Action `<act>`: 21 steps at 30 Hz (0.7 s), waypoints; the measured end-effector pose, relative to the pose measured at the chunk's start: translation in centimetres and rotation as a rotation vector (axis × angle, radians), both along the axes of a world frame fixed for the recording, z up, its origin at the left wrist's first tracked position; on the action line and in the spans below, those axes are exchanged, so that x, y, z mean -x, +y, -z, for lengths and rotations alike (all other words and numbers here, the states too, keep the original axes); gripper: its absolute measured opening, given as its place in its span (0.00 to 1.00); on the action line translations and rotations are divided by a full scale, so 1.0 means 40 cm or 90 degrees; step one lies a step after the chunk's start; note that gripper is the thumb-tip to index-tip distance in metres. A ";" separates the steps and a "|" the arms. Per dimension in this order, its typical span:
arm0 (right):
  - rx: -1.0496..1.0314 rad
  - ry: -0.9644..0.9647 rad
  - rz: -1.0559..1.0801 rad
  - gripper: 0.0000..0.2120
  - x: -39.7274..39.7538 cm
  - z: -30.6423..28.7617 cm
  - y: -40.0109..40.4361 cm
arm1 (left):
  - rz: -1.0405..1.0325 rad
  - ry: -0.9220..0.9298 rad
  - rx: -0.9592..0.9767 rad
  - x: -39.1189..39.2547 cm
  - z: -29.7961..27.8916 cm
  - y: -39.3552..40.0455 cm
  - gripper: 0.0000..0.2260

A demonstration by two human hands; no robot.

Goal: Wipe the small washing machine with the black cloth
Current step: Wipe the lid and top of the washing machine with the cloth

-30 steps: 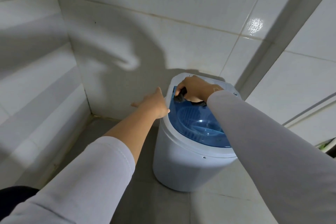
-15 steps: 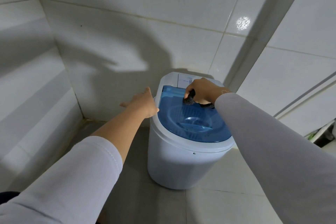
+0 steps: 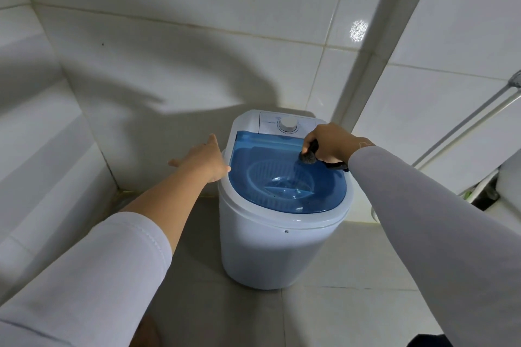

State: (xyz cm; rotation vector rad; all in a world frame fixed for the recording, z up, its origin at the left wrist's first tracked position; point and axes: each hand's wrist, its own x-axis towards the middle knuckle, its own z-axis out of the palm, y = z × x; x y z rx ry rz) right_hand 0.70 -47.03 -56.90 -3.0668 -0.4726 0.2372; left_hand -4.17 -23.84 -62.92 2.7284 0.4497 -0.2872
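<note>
The small white washing machine (image 3: 270, 245) stands on the floor in a tiled corner. Its see-through blue lid (image 3: 284, 191) is down, and a white dial (image 3: 287, 124) sits on the panel behind it. My right hand (image 3: 329, 144) is closed around the bunched black cloth (image 3: 308, 156), which presses on the lid's far right part, just in front of the dial panel. My left hand (image 3: 204, 159) lies flat against the machine's left rim, fingers stretched out, holding nothing.
White tiled walls (image 3: 169, 65) close in behind and to the left of the machine. A wall corner post (image 3: 372, 65) rises behind it to the right. Metal pipes (image 3: 465, 132) slant down at the right edge above a white fixture (image 3: 507, 194). Grey floor tiles (image 3: 352, 318) lie in front.
My right hand has dragged the cloth across the back of the lid from its left side to its right side, uncovering the dial. My left hand has stayed on the left rim.
</note>
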 end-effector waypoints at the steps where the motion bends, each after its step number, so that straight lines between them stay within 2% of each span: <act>1: -0.003 0.003 0.009 0.16 0.002 0.000 -0.014 | 0.000 -0.002 -0.002 0.002 -0.002 -0.002 0.38; 16: -0.092 -0.021 0.093 0.16 0.047 0.036 -0.149 | -0.004 -0.011 0.017 -0.020 0.028 0.012 0.40; 21: -0.064 0.014 0.111 0.12 0.067 0.022 -0.159 | -0.007 -0.012 0.023 -0.026 0.036 0.016 0.41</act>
